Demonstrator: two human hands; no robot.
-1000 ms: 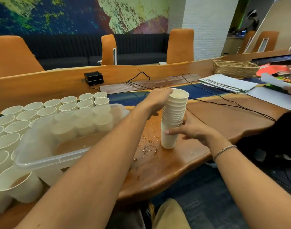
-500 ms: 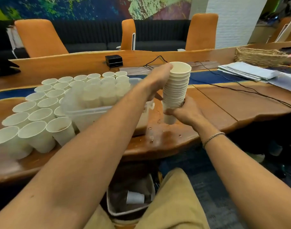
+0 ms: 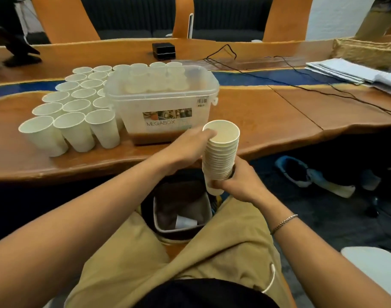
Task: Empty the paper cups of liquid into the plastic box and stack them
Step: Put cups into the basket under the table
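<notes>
A tall stack of white paper cups [image 3: 220, 156] is held in the air over the table's front edge, above my lap. My right hand [image 3: 239, 185] grips the stack near its bottom. My left hand [image 3: 190, 145] holds the top of the stack, fingers curled over the rim of the uppermost cup. The clear plastic box [image 3: 163, 103], labelled MEGABOX, stands on the wooden table [image 3: 267, 121] with brown liquid in its bottom. Several single paper cups [image 3: 74, 107] stand in rows left of and behind the box.
A small waste bin [image 3: 181, 210] with a cup in it sits on the floor between my knees. Black cables [image 3: 301, 85], a paper pile [image 3: 354, 72], a wicker basket [image 3: 367, 52] and a black box [image 3: 163, 50] lie farther back. Shoes [image 3: 310, 174] lie under the table.
Both hands lifted the cup stack off the wet table and brought it toward me, past the table's edge. My view has tilted down, now showing my lap and the bin.
</notes>
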